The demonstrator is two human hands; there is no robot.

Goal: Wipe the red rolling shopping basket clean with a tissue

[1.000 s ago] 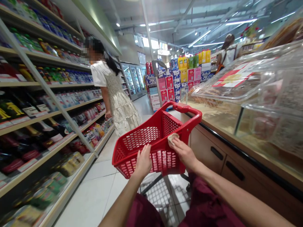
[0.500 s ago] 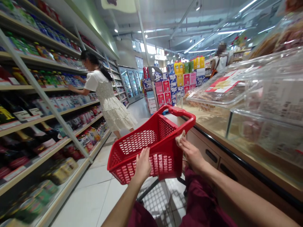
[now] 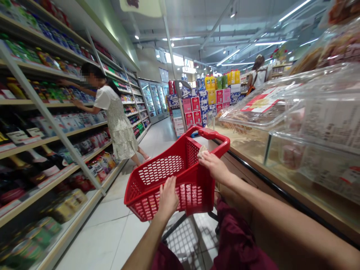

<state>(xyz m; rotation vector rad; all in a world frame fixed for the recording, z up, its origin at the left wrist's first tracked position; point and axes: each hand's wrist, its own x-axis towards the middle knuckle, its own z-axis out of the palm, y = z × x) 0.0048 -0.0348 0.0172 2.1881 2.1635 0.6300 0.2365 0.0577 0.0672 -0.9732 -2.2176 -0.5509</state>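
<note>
A red plastic shopping cart (image 3: 153, 197) with perforated sides stands in front of my knees, its handle at the far right. My left hand (image 3: 168, 198) grips the near rim, fingers over the top edge and thumb hidden. My right hand (image 3: 215, 167) is closed on a small crumpled beige cloth (image 3: 202, 151). The cloth rests against the top edge of the cart's near side, close to the child-seat panel. Part of the cloth is covered by my fingers.
Drink shelves (image 3: 56, 138) line the left, where a person in a light dress (image 3: 119, 123) reaches in. A display counter (image 3: 242, 157) with clear plastic packs (image 3: 253, 108) runs along my right. Stacked boxes (image 3: 194, 108) and another person (image 3: 255, 75) are farther back.
My right hand has moved the cloth left along the cart's edge, away from the handle end. My left hand stays on the rim. The person at the shelves has shifted left.
</note>
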